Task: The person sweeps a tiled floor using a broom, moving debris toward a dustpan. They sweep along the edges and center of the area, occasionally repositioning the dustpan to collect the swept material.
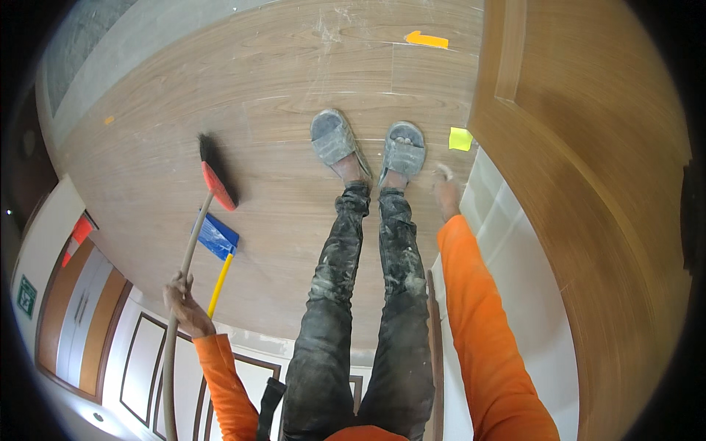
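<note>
In the head view my left hand is closed round the pale handle of a broom. The broom's red head with black bristles is at the left, over the wood-look floor. A blue dustpan with a yellow handle lies in view just below the broom head; the handle passes behind my left wrist, and whether that hand touches it is not clear. On the other side, my right hand is low beside the white wall panel, near my sandal and a yellow-green sticky note. It is blurred, and its grip cannot be told.
A wooden door or panel curves along the right side. My dusty sandals stand on the floor. An orange arrow marker lies near the top. A framed white wall and a green sign are at lower left.
</note>
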Demonstrator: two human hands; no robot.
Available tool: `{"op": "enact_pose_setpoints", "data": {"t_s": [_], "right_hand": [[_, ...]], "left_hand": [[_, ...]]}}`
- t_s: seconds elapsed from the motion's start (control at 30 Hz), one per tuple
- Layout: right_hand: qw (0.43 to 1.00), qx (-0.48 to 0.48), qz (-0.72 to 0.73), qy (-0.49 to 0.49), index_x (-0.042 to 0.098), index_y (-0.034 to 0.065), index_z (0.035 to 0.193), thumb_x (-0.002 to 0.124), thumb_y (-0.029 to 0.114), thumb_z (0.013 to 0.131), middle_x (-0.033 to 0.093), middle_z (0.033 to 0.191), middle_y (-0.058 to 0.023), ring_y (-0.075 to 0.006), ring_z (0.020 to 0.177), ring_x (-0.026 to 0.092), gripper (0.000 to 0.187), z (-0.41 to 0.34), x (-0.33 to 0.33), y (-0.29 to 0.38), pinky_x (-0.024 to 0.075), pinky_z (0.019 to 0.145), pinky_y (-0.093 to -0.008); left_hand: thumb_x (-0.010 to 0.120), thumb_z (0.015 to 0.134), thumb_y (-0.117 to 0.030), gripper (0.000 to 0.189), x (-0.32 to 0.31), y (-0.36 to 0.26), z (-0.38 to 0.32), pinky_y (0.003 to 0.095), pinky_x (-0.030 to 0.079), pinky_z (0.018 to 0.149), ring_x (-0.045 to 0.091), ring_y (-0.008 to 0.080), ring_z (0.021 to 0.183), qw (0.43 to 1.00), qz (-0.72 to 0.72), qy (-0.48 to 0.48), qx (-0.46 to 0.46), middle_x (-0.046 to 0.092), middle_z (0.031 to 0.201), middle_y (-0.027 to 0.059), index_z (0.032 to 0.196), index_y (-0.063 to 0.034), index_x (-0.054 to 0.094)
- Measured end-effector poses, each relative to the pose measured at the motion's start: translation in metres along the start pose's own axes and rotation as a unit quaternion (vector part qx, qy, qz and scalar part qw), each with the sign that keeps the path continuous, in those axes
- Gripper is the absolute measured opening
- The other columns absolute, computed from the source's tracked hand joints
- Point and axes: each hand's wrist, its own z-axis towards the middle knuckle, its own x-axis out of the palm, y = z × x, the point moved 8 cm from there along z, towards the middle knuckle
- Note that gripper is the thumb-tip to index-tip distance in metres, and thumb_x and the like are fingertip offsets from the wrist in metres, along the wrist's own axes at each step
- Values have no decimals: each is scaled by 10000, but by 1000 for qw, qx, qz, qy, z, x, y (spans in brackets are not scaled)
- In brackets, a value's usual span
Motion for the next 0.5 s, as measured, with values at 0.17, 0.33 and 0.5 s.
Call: {"op": "enact_pose_setpoints", "data": {"t_s": [0.17, 0.33, 0.5], "right_hand": [[960, 21, 218, 174, 630, 53, 1304, 576, 158, 981, 646, 890, -12, -94, 701, 583, 343, -121, 52, 72, 479, 620, -239], [869, 85, 325, 363, 549, 61, 1390, 617, 406, 1018, 609, 1033, -39, -126, 904, 622, 512, -284, 92, 204, 536, 706, -260], [774, 131, 499, 366, 456, 61, 1335, 576, 348, 1040, 615, 1030, -90, -232, 851, 637, 429, -371, 75, 314, 540, 761, -388]], "left_hand": [[407, 1113, -363, 406, 10, -136, -31, 275, 349, 633, 436, 156, 727, 990, -29, 74, 119, 375, 723, 15, 773, -143, 389], [409, 1121, -376, 444, 33, -256, -69, 260, 270, 575, 318, 118, 599, 974, -96, 91, 185, 262, 643, -30, 738, -166, 332], [430, 1101, -355, 410, 115, -273, -123, 281, 346, 607, 387, 137, 639, 953, -202, 207, 89, 346, 662, -13, 752, -142, 396]]}}
